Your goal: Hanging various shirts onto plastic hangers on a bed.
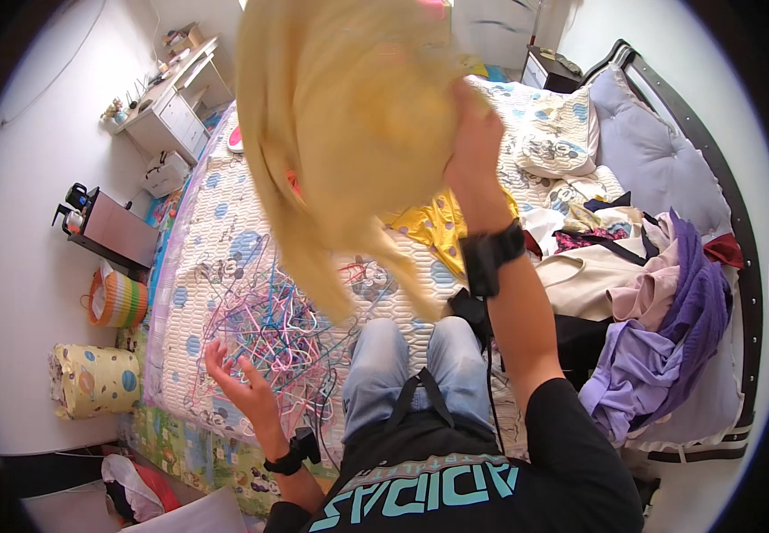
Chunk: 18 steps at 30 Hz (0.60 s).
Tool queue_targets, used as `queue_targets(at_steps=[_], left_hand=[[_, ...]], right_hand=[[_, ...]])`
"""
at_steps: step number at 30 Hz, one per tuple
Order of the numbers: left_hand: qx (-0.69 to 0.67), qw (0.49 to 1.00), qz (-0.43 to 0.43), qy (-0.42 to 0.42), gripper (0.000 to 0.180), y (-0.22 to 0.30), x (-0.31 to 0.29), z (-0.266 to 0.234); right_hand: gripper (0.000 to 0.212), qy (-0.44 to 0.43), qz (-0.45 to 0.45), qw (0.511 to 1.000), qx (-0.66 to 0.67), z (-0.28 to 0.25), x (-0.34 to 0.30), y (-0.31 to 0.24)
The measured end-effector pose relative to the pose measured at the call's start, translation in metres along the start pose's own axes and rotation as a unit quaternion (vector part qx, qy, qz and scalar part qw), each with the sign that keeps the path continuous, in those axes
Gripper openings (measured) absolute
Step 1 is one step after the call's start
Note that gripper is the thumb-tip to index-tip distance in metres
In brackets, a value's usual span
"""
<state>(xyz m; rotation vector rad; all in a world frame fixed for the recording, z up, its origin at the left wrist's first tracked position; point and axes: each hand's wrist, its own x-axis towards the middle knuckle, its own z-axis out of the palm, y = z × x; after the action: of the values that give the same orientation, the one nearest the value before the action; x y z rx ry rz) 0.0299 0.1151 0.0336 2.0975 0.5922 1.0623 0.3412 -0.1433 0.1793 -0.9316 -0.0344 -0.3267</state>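
Note:
My right hand (478,147) is raised and closed on the edge of a pale yellow garment (340,115). The cloth hangs over the bed, with two narrow ends trailing down; its exact kind does not show. My left hand (249,391) is held low with its fingers spread, and nothing is in it. Beside it on the bed lies a tangled heap of colourful clothes hangers (282,342). Behind the raised cloth, a shiny yellow garment with dots (438,229) is spread on the quilt, partly hidden.
A pile of clothes, including a purple garment (660,355), lies at the right by the grey padded headboard (660,147). A patterned pillow (558,133) is at the far right. Along the left stand a white desk (167,124), a striped basket (118,300) and a yellow patterned bin (96,380).

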Motion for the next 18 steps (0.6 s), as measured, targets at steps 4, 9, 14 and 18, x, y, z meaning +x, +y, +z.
queue_targets(at_steps=[4, 9, 14, 18], left_hand=[[-0.031, 0.996, -0.034, -0.080, 0.046, -0.011, -0.003, 0.022], [0.136, 0.959, -0.031, -0.247, 0.039, -0.073, -0.039, 0.036], [0.189, 0.874, -0.023, -0.447, 0.038, -0.113, -0.065, 0.056], [0.200, 0.860, -0.107, -0.457, 0.039, -0.126, -0.083, 0.045]], right_hand=[[0.037, 0.112, -0.015, 0.979, 0.167, -0.038, 0.069, 0.004], [0.036, 0.152, 0.025, 0.978, 0.139, -0.147, 0.094, 0.103], [0.045, 0.315, 0.028, 0.935, -0.158, -0.343, 0.102, 0.277], [0.051, 0.298, 0.337, 0.805, -0.386, -0.436, -0.006, 0.332]])
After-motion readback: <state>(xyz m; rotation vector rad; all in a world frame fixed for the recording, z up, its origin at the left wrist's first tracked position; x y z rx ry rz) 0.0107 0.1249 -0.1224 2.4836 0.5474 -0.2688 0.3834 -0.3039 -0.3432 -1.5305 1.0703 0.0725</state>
